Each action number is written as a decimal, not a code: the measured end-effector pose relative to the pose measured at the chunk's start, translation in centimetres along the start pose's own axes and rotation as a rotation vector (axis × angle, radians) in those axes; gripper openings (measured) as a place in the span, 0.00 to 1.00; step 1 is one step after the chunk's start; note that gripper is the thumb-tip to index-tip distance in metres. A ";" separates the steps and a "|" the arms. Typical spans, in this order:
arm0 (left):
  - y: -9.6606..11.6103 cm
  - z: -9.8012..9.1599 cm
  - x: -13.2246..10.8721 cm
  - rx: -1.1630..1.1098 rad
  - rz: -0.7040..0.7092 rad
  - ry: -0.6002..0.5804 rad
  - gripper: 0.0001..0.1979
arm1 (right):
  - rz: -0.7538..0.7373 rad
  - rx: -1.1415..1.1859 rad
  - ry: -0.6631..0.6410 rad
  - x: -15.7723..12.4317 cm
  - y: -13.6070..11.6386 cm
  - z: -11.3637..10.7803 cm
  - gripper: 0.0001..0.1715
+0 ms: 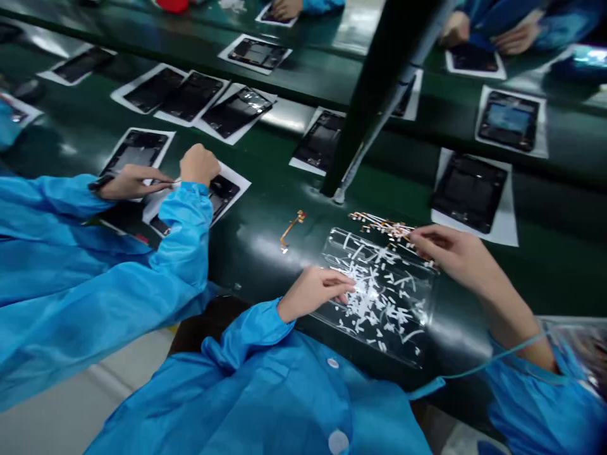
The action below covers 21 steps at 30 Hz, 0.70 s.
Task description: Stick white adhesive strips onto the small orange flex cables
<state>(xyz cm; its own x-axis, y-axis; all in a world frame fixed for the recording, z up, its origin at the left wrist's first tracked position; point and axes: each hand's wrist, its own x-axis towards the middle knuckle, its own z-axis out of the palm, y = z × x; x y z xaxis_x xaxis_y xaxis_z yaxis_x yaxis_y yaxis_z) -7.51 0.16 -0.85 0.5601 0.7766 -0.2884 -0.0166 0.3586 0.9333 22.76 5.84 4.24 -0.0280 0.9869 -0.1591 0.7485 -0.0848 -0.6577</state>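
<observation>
My left hand [317, 291] rests on the near left edge of a clear plastic sheet [379, 297] covered with small white strips, its fingers curled together and pressing the sheet. My right hand [450, 253] is at the sheet's far right corner, fingers pinched at a row of small orange flex cables [379, 224]. One loose orange flex cable [291, 229] lies on the green belt left of the sheet.
A co-worker in blue sleeves on my left has both hands [161, 177] on a black phone frame lying on white paper. Several black phone frames on white sheets [469, 189] lie along the green conveyor. A dark post [374, 95] stands just behind the sheet. Other people's hands appear at the far side.
</observation>
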 end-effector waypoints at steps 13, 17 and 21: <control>-0.3 5.1 1.8 0.712 0.287 -0.135 0.23 | -0.164 -0.365 0.043 0.3 7.4 2.6 0.22; -0.4 5.2 1.6 0.699 0.252 -0.094 0.23 | -0.185 -0.423 0.008 1.9 7.8 3.5 0.24; -0.7 4.9 1.5 0.671 0.233 -0.074 0.22 | -0.178 -0.434 -0.015 2.5 8.3 3.8 0.22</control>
<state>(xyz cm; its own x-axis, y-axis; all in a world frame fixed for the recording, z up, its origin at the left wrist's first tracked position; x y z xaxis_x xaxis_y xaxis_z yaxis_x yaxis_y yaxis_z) -2.60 -1.51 -0.87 0.6594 0.7482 -0.0729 0.3574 -0.2267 0.9060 26.37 7.13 -4.37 -0.1887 0.9784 -0.0847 0.9390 0.1546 -0.3072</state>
